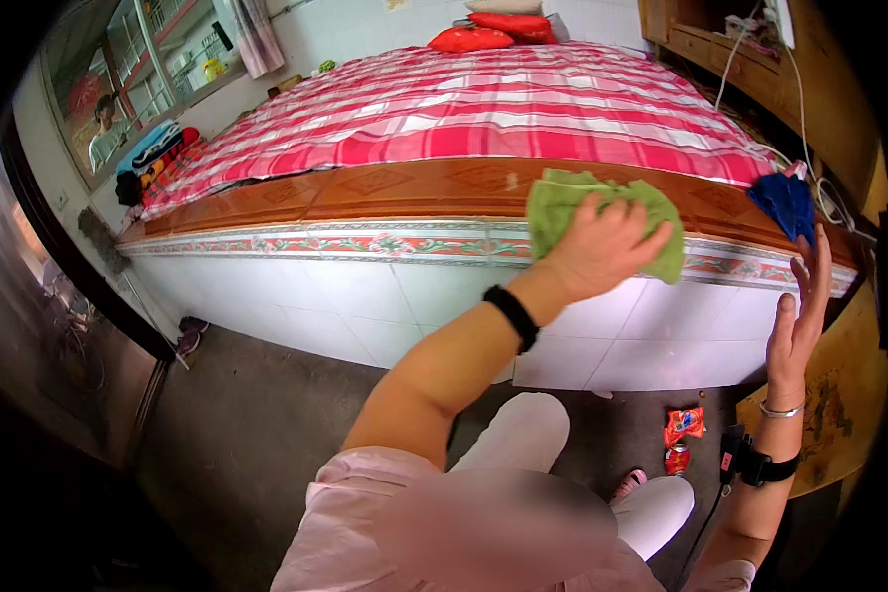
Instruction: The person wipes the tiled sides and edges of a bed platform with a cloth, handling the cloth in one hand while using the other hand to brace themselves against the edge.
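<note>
A green cloth (551, 211) is spread over the brown tiled edge of the bed platform (414, 185) and hangs down over its patterned border. On top of it lies my left hand (610, 248), fingers somewhat spread, pressing the cloth to the edge. My right hand (803, 318) is raised at the right, empty, fingers extended and thumb apart. Its fingertips appear just below a dark blue cloth (781, 200) at the platform's right corner; whether they touch it or the edge, I cannot tell.
A red-and-white plaid sheet (488, 103) covers the bed, with red pillows (473, 38) at the back. White cables (803, 118) hang by a wooden cabinet (755, 66). A wooden stool or table (843, 414) is at right. A red can (677, 459) and wrapper (684, 424) lie on the floor.
</note>
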A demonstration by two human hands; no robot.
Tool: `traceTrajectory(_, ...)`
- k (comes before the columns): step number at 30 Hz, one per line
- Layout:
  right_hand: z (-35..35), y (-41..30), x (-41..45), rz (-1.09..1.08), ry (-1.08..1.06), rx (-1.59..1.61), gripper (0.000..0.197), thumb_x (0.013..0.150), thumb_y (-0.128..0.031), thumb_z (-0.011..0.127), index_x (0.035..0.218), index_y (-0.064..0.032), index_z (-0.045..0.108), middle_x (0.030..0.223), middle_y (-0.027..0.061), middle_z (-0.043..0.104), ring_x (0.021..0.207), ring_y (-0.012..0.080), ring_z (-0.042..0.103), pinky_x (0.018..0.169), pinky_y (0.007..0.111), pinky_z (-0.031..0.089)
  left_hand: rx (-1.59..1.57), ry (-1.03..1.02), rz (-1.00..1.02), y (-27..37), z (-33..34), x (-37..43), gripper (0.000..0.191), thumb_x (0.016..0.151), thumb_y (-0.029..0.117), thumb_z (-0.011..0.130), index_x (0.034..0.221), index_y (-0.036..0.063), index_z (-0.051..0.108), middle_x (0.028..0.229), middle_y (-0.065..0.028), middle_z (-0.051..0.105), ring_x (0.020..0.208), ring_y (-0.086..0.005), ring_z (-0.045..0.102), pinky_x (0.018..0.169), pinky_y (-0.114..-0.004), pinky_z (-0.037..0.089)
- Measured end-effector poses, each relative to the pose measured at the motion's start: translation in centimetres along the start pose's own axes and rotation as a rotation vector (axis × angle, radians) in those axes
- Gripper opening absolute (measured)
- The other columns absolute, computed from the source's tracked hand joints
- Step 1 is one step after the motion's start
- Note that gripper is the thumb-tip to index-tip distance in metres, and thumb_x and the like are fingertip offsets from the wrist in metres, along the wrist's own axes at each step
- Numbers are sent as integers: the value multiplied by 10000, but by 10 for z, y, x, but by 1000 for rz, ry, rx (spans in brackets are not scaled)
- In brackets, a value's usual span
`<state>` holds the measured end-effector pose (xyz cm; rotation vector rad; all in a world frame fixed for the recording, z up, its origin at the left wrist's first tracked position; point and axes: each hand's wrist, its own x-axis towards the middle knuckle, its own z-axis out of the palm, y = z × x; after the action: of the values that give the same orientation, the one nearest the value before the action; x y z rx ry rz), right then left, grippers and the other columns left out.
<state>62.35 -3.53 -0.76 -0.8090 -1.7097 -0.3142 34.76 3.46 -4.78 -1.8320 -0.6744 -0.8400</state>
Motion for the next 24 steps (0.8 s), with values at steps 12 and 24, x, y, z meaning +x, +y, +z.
traceTrajectory(12,56,-72,-3,-118,-305,-114,600,906,-400,463,1356,-26,333,1410,208,303,1222,318,424,956,390,400,430,-204,-594,-217,-151,-245,736,557,366,717,1224,144,496,1163,-140,472,1080,-324,443,952,-511,285)
traceTrajectory(24,62,-81,-3,-120,-304,-93,593,910,-403,451,1344,-13,343,1407,212,301,1173,314,468,934,394,410,70,692,-1603,-229,-138,-311,840,910,488,397,1366,-134,66,1410,-315,161,1308,-380,221,1095,-383,182)
